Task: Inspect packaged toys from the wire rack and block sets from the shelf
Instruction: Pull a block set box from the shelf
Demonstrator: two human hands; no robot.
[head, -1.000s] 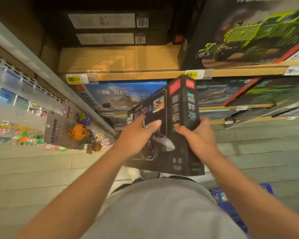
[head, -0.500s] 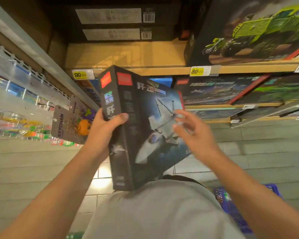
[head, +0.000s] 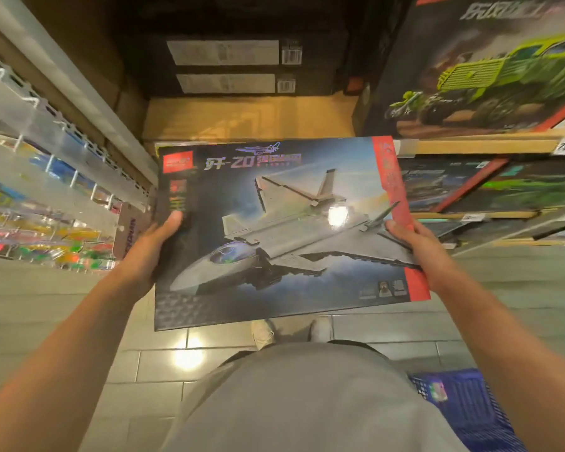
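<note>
A large flat block-set box (head: 284,236) showing a grey fighter jet faces me, held level in front of the wooden shelf (head: 470,145). My left hand (head: 150,252) grips its left edge, thumb on the front face. My right hand (head: 418,249) grips its right edge by the red border, thumb on the front. The wire rack (head: 46,197) with packaged toys in bright colours hangs at the left; a keychain card (head: 128,230) shows just past the box's left edge.
More block-set boxes fill the shelves: a green truck box (head: 490,70) at upper right, dark boxes (head: 235,66) with barcode labels at the top. A blue shopping basket (head: 463,406) sits on the tiled floor at lower right, by my feet.
The box has been turned from edge-on to front face toward me. My right hand, loose in front of the box half a second ago, now grips its right edge; my left stays on the left edge.
</note>
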